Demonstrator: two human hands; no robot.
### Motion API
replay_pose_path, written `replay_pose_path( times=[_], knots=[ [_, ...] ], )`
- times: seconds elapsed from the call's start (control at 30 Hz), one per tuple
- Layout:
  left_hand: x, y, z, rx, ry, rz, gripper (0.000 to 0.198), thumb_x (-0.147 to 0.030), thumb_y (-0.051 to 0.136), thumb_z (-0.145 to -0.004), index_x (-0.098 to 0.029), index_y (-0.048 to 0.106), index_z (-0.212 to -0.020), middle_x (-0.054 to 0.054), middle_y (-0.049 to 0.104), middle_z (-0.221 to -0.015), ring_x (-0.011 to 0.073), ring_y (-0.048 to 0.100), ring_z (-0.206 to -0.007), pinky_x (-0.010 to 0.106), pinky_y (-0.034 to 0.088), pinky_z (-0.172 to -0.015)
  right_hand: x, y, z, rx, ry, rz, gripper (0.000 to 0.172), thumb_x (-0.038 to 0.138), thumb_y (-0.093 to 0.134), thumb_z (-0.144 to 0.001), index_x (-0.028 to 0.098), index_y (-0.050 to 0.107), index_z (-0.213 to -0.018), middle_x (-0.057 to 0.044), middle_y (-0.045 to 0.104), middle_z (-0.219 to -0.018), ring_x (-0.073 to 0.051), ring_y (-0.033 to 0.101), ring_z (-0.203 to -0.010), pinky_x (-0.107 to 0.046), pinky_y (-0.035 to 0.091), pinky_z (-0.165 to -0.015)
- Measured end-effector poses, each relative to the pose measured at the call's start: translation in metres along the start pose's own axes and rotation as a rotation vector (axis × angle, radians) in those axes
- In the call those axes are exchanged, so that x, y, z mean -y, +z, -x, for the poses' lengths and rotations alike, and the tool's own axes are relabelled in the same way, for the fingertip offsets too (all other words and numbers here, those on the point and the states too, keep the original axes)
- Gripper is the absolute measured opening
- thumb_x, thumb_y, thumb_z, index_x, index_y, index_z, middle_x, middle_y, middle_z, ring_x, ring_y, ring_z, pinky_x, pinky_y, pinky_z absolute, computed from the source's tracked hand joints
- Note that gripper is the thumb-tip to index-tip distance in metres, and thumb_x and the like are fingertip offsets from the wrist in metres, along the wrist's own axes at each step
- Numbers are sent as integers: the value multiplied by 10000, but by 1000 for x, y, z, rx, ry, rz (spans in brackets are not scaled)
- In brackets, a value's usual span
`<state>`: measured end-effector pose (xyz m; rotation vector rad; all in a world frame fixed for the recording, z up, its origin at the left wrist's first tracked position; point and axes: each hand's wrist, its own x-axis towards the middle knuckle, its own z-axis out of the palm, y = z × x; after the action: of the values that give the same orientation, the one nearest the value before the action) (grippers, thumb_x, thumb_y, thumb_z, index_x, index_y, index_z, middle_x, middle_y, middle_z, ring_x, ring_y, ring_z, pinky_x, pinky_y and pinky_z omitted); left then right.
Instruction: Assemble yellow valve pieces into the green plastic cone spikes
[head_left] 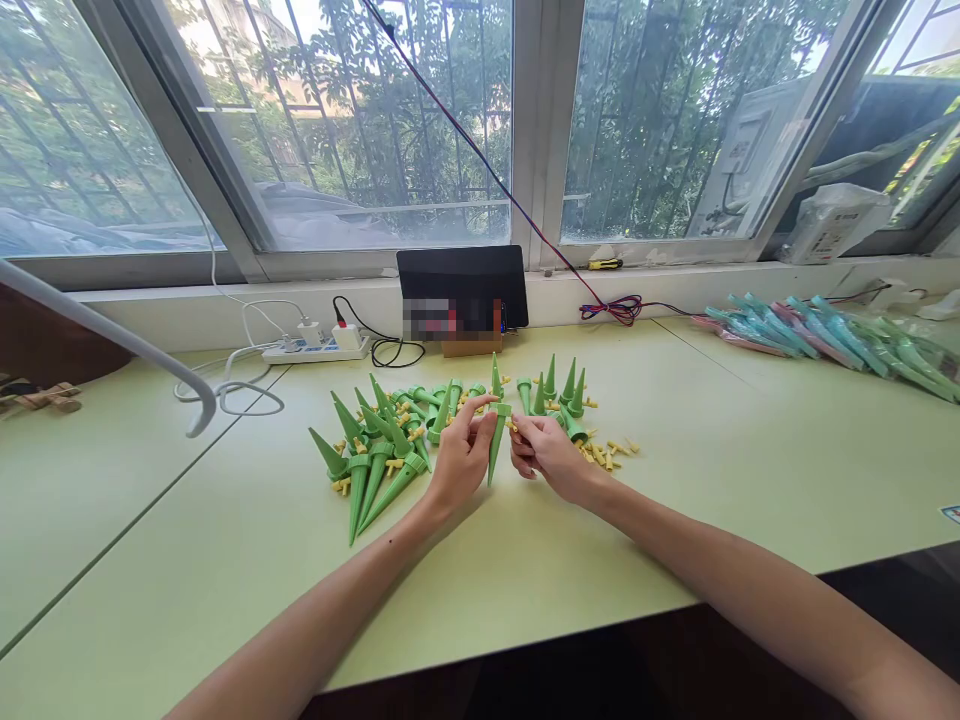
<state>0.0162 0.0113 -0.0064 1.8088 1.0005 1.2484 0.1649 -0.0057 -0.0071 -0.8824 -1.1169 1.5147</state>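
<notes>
My left hand (463, 452) is closed on a green plastic spike (496, 445), held with its point down and its wide cap up. Close to the cap, my right hand (549, 450) pinches a small yellow valve piece (513, 426); whether it touches the spike I cannot tell. Left of my hands lies a heap of green spikes (379, 475), many with yellow pieces at their caps. More green spikes (574, 390) stand or lie behind my right hand. Loose yellow pieces (604, 455) are scattered just right of that hand.
A dark tablet (461, 285) leans on a cardboard stand (472, 346) by the window. A power strip (315, 350) with white cables sits at the back left. Bagged coloured spikes (832, 340) lie at the back right. A white curved bar (112, 330) crosses the left side.
</notes>
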Motion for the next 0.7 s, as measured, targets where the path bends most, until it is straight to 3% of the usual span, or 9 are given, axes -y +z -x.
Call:
replay_pose_path(
  times=[0.17,0.37,0.57,0.7],
  knots=[
    [2,3,1,17,-57,86,459,-579,495,-948,-188,584,-1171,-94,339,-516,75,282,-425,188,255,-403,-3,-1,-2,-21,-48,37,556,663,683,-773,208,414,-600,94,301,-512,-70,388,-392,-224,268,-400],
    [7,5,-1,30,-149,218,495,-636,569,-880,-196,555,-1105,-109,371,-476,70,309,-365,176,284,-347,-6,-3,-3,-42,-142,170,533,653,614,-841,213,412,-617,73,347,-542,-77,391,-413,-238,273,-403],
    [0,6,-1,39,-227,327,495,-648,617,-831,-196,544,-1019,-124,356,-421,63,274,-300,165,214,-291,-12,-10,-3,-93,-308,552,443,537,444,-984,212,459,-684,41,434,-540,-110,399,-462,-267,315,-484],
    [-2,6,-1,49,-297,379,455,-632,624,-826,-199,541,-937,-122,359,-396,60,262,-276,163,187,-275,-5,-13,-1,-121,-467,823,391,417,415,-1005,213,449,-673,14,468,-585,-136,409,-547,-280,322,-577]
  ],
)
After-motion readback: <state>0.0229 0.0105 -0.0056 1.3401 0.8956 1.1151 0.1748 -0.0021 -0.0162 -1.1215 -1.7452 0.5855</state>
